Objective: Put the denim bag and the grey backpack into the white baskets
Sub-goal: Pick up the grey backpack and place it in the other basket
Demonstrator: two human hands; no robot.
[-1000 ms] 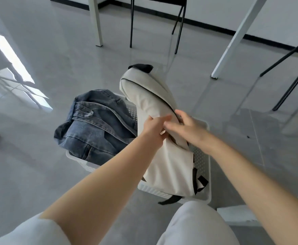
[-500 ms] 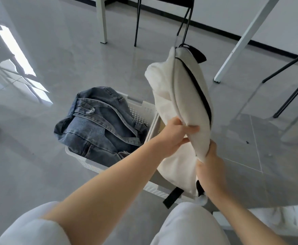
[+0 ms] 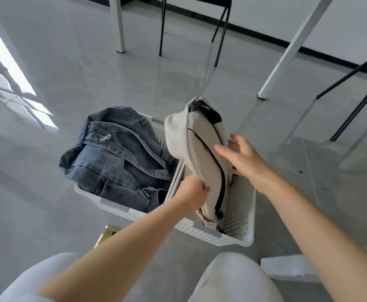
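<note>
A person is crouching over two white baskets on the grey floor (image 3: 200,68), and the job is looking close to done. The denim bag (image 3: 115,158) is already lying in the left basket (image 3: 112,207), left of the frame's centre, bulging above its rim. The grey backpack (image 3: 197,153) is standing on end in the right basket (image 3: 239,214), at centre frame, its lower part inside the perforated walls and its upper half sticking well above them. The left hand (image 3: 192,192) is gripping the backpack's lower edge, fingers closed on the fabric. The right hand (image 3: 241,155) is hovering just beside the backpack's right side, fingers spread wide and holding nothing. What appears left is pressing the backpack fully down and letting go.
</note>
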